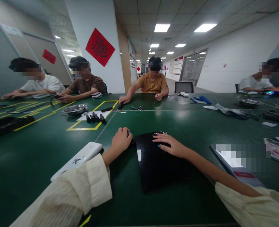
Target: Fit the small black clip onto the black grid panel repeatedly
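A glossy black panel (161,167) with a slightly curved surface lies on the green table in front of me. My right hand (171,145) rests on its upper right part, fingers stretched out and apart. Beside the panel's upper left corner, my left hand (121,138) is closed, fingers curled around something dark that is mostly hidden. A few small light bits show at the panel's far edge, too small to name. Near my left forearm lies a white power bank-like slab (82,159) with "26" marked on it.
Several short black cylindrical parts (95,118) lie on white paper inside yellow tape, near a metal bowl (75,109). Small pliers (137,108) lie farther off. At right are a booklet (248,178) and a pink item (277,151). Other people sit around the table (120,201).
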`<state>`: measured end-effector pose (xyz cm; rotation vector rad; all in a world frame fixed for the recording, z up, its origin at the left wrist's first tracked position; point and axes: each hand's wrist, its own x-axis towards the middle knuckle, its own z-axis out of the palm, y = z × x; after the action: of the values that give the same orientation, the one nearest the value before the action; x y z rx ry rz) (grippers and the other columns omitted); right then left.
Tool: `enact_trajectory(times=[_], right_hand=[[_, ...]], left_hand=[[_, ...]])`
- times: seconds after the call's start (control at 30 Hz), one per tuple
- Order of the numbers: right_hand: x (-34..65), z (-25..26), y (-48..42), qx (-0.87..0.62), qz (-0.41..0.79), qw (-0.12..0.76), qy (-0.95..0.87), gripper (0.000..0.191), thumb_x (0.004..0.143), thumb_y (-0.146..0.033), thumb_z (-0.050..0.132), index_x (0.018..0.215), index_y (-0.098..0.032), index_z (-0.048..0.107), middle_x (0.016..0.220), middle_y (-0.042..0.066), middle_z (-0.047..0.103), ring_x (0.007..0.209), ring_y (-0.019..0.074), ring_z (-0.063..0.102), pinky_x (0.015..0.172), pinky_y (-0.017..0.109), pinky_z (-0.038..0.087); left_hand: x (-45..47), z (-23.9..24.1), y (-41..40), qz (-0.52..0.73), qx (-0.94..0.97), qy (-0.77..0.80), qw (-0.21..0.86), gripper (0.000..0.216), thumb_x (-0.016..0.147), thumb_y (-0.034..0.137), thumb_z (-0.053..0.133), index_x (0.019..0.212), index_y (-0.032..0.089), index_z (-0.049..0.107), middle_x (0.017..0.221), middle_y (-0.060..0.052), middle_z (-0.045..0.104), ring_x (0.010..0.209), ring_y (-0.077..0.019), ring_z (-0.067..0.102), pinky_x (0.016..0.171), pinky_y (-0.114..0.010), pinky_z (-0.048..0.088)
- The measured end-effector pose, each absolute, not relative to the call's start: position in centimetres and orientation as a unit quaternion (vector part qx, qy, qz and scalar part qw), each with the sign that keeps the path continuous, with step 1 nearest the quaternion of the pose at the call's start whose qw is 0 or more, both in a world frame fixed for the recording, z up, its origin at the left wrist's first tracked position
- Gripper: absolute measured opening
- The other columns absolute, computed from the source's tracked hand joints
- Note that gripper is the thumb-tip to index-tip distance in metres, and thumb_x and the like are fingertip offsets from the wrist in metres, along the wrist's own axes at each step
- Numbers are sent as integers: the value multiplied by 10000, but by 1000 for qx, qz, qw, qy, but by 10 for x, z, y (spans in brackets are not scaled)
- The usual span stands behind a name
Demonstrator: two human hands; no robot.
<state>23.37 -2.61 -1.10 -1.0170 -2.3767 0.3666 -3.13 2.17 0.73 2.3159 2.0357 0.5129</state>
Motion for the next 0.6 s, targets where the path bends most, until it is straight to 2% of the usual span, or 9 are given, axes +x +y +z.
enact_trajectory(times=[0.1, 0.3, 0.47, 0.6], right_hand=[[234, -7, -29, -382, 132, 221, -887, 427, 864, -429, 457, 1259, -271, 496, 1368, 39, 436, 1301, 197, 318, 1085, 471, 159], [231, -4, -33, -440, 111, 169, -875, 625, 821, -563, 452, 1359, -255, 375, 1459, 102, 259, 1352, 243, 195, 1085, 498, 129], [231, 0, -35, -448, 117, 154, -873, 681, 811, -601, 430, 1372, -222, 362, 1456, 131, 259, 1341, 259, 222, 1080, 467, 191], [231, 2, -36, -445, 118, 143, -876, 683, 809, -610, 423, 1375, -232, 358, 1456, 125, 264, 1334, 257, 240, 1079, 445, 209]], left_hand=[[-33, 7, 23, 175, 746, 643, 21, 244, 848, 319, 353, 1006, 196, 492, 1031, -80, 502, 938, -218, 553, 804, -328, 430], [-30, 12, 19, 188, 740, 645, 34, 267, 841, 314, 367, 1051, 180, 462, 1081, -96, 522, 999, -238, 543, 850, -353, 422], [-31, 9, 20, 215, 733, 644, 41, 336, 839, 316, 368, 1143, 178, 392, 1164, -112, 522, 1051, -248, 538, 875, -361, 415], [-37, 3, 28, 232, 726, 645, 53, 334, 848, 283, 336, 1166, 185, 369, 1143, -110, 540, 1035, -235, 553, 858, -347, 422]])
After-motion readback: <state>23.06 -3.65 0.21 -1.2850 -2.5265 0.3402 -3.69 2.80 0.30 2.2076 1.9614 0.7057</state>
